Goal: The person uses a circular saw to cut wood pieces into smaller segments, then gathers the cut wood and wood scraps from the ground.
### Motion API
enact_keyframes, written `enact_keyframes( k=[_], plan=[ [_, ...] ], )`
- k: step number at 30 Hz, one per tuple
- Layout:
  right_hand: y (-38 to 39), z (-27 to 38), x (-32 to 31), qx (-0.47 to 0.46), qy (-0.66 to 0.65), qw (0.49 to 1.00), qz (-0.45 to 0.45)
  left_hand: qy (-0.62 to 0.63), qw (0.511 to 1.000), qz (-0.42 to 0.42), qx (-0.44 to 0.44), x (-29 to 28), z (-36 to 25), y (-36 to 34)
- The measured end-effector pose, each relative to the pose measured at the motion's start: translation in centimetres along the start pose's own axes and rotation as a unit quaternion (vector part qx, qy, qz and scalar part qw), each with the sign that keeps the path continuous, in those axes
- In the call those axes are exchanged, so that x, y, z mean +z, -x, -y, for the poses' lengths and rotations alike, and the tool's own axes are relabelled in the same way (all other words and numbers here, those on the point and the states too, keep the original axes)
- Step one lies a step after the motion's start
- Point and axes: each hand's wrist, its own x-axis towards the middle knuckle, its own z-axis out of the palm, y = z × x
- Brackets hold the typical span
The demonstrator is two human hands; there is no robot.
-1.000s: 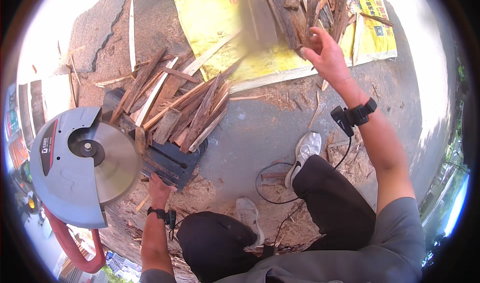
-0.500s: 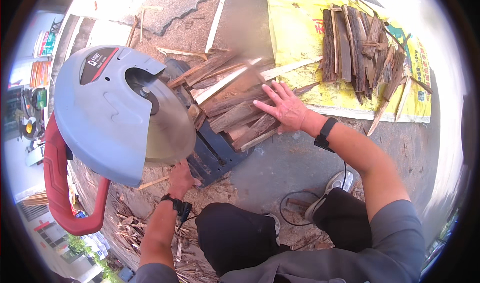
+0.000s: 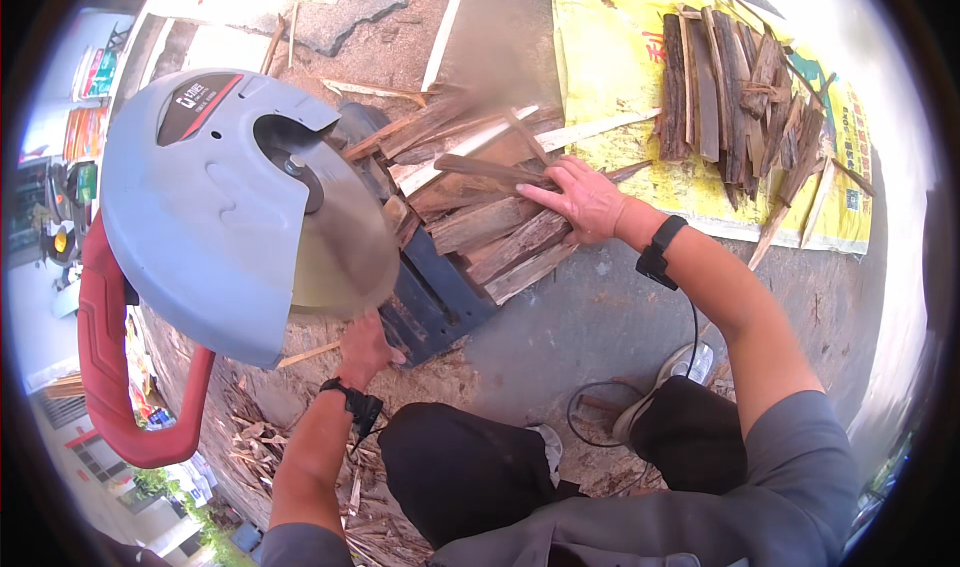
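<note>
- While the chop saw stands raised with its disc blurred, apparently spinning, the right hand lies flat and open-fingered on the pile of wood strips beside the saw, fingertips on a dark strip; no closed grip shows.
- Left hand sits low at the front edge of the saw base, just under the disc; whether it grips anything cannot be told.
- Judgement: pick one strip from the top of the pile, draw it clear of its neighbours, and lay it square on the base before the blade comes down. Keep both hands well apart from the disc path; the left hand looks too near.
- Red handle hangs at the saw's left, unheld.
- Sorted wood pieces lie on a yellow sack, well apart from the pile.
- Obstructions: a black cable loops near the person's shoe; splinters and offcuts litter the ground near the left forearm.
</note>
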Motion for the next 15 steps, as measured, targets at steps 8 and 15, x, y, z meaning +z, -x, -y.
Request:
enact_keyframes(
  k=[8,15],
  plan=[
    [-0.1,2.7,-0.8,-0.168,0.297,0.934,-0.107,0.008,1.0,0.003,-0.024,0.3,0.8,0.2],
    [3.1,3.0,-1.0,-0.043,0.238,0.968,-0.061,0.003,1.0,-0.016,-0.012,0.2,0.3,0.1]
  ],
)
